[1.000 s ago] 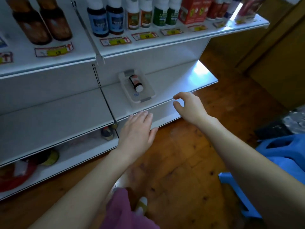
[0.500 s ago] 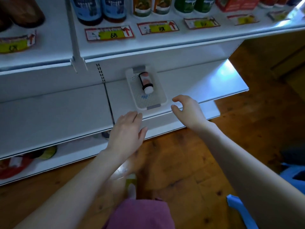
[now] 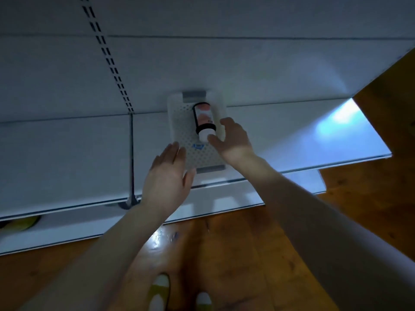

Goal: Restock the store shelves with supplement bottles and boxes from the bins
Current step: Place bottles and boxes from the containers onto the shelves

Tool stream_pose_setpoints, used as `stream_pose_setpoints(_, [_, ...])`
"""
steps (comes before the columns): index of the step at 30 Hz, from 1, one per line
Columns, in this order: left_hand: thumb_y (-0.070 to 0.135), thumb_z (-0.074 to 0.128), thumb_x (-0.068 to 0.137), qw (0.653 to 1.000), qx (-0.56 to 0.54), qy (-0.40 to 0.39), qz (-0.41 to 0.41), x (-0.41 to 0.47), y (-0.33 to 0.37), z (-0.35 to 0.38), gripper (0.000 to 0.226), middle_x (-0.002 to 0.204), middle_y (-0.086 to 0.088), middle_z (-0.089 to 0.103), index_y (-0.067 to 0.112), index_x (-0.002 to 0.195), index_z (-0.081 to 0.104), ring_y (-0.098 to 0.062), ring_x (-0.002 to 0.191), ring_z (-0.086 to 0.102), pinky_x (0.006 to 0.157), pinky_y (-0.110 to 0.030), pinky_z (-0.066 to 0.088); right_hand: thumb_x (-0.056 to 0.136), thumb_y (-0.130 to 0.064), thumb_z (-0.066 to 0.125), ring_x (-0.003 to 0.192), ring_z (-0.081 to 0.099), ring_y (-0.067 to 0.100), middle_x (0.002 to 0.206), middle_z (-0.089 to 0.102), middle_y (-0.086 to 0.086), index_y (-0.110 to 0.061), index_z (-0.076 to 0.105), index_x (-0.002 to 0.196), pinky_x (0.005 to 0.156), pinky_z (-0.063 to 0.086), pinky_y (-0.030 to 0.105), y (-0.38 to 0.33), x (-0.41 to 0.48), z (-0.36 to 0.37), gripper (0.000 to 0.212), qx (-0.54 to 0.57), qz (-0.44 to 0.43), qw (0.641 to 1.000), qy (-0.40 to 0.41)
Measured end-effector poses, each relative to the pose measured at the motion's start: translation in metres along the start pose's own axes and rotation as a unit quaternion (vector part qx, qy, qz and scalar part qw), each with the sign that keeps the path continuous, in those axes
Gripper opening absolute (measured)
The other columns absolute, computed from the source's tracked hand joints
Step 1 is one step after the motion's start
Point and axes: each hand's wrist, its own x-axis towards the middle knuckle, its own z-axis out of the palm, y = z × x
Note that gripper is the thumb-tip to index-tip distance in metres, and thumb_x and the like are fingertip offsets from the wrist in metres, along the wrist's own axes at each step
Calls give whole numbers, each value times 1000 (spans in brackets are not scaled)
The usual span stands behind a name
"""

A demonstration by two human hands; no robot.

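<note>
A white perforated bin [image 3: 188,129] with grey handles sits on the white shelf [image 3: 292,135]. One dark supplement bottle [image 3: 203,118] with a pale label and white cap lies on its side inside the bin, cap toward me. My right hand [image 3: 233,140] is at the bin's right side, thumb and fingers spread around the bottle's cap end, touching or nearly touching it. My left hand [image 3: 167,176] hovers flat, fingers straight, over the bin's near left corner and holds nothing.
A slotted upright [image 3: 112,61] divides the white shelving at the left. A lower shelf [image 3: 67,225] holds a yellow-green item [image 3: 24,223]. Wooden floor [image 3: 224,254] lies below, with my feet [image 3: 179,297] at the bottom edge. A wooden panel [image 3: 390,104] stands at the right.
I have leaned in close to the shelf, and the upper stocked shelf has left the view. Both hands moved forward from the shelf's front edge to the bin, the right one reaching the bottle.
</note>
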Motion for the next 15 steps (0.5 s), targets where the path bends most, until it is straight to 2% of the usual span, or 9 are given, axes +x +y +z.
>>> stream_pose_setpoints(5, [31,42,81,999,-2,40,2,19,-20,46,55,117,-32,58,-13,109,60,-46,104,59,76,-61,47,93,-31,51,120,46,30,133,45,17,-4,32,137,92,41,34,16,47,39,55,17,-19,1000,18])
stream_pose_setpoints(9, [34,41,81,999,-9,32,-2,19,-35,71,59,117,-33,57,-15,109,60,-46,102,60,73,-61,48,89,-37,53,104,55,28,120,55,14,-6,39,128,72,40,29,25,75,58,51,-4,-11,999,44])
stream_pose_setpoints(11, [36,41,82,999,-18,34,-11,18,-37,75,60,118,-32,57,-14,108,60,-44,101,61,71,-58,50,88,-38,54,92,54,20,116,57,10,-7,43,125,69,38,26,26,83,65,50,-4,-12,999,46])
stream_pose_setpoints(13, [37,41,83,999,-21,34,-14,18,-38,76,60,120,-31,56,-13,108,61,-42,101,62,73,-56,50,88,-36,56,91,53,17,115,56,8,-7,43,126,73,44,28,27,89,73,50,18,-1,999,29])
stream_pose_setpoints(15, [40,39,87,999,-20,38,-13,18,-39,78,60,122,-29,56,-12,109,61,-39,102,63,76,-53,51,89,-32,57,100,56,24,118,56,12,-6,40,130,81,49,33,31,95,82,51,39,12,999,21])
